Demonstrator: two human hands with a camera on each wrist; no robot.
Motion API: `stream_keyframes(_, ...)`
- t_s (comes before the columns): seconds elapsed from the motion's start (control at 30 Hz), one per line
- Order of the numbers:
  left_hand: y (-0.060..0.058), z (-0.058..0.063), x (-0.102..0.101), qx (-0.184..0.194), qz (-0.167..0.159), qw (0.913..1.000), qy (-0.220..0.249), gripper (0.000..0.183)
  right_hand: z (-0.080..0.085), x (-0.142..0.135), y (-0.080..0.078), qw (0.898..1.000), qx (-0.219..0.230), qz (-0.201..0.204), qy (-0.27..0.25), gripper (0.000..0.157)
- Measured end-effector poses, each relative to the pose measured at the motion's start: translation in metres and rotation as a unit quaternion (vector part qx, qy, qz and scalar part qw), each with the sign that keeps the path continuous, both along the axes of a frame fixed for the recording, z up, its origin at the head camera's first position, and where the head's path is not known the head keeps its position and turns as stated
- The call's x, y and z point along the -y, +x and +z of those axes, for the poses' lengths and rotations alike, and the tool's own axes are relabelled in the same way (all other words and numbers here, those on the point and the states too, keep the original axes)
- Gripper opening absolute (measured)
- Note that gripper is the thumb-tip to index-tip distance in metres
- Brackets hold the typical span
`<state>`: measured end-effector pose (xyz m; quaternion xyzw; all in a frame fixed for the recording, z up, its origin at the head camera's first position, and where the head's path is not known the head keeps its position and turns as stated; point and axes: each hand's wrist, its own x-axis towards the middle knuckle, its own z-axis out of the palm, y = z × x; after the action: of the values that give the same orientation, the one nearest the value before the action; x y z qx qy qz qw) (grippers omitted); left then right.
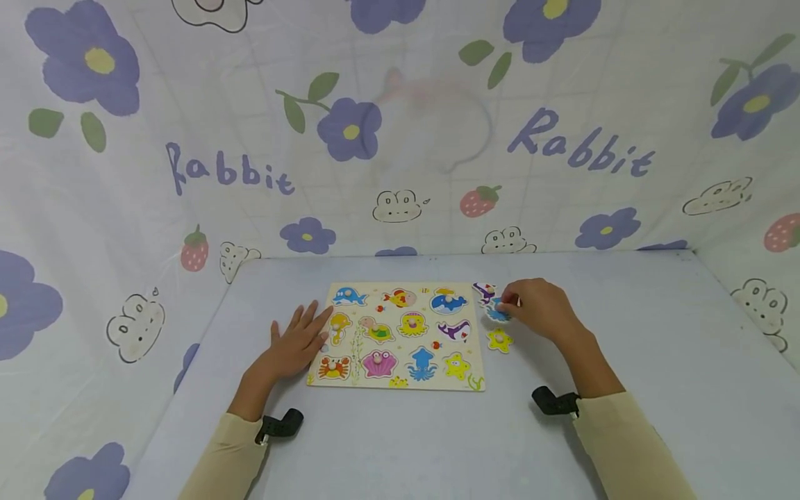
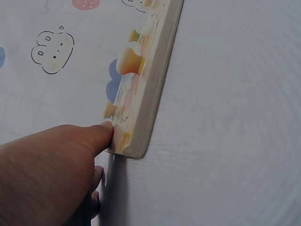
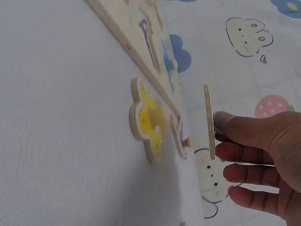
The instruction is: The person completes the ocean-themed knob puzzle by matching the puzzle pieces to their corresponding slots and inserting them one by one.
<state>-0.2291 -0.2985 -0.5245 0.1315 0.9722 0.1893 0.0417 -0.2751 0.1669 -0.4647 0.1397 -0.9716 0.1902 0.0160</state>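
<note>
A wooden sea-animal puzzle board (image 1: 431, 381) lies flat on the table. My left hand (image 1: 298, 347) rests at its left edge with the fingers spread and fairly straight; in the left wrist view the thumb touches the board's edge near a corner. Just right of the board, my right hand (image 1: 542, 305) pinches a blue puzzle piece (image 1: 494, 312) between thumb and fingers. That piece (image 3: 209, 122) appears edge-on in the right wrist view, its picture hidden. Below it lies a yellow starfish piece (image 1: 499, 340) with a knob, and a purple piece (image 1: 482, 292) lies by the board's upper right corner.
Several knobbed pieces sit in the board, among them a crab (image 1: 334, 367) and a pink shell (image 1: 379, 364). The squid (image 1: 422, 364) and starfish (image 1: 457, 366) places show no clear knob. A printed cloth (image 1: 431, 160) hangs behind the pale table (image 1: 400, 444).
</note>
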Motion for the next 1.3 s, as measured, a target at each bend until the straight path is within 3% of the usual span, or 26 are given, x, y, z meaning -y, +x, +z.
stream_keyframes(0.3,0.001,0.003,-0.002,0.002,0.001,1.0,-0.005,0.058,0.017,0.021,0.014,0.999,-0.028,0.036,0.007,0.015)
stream_keyframes(0.67,-0.001,0.001,0.0,0.002,0.005,1.0,-0.007,0.06,0.02,0.053,0.031,0.997,-0.036,0.073,0.016,0.017)
stream_keyframes(1.0,0.0,0.002,-0.002,0.002,0.005,1.0,-0.008,0.06,0.015,0.083,0.05,0.99,-0.043,0.13,0.041,0.018)
stream_keyframes(1.3,0.001,0.002,-0.002,-0.004,0.007,0.9998,-0.017,0.06,0.002,0.107,0.061,0.984,-0.02,0.162,0.065,0.017)
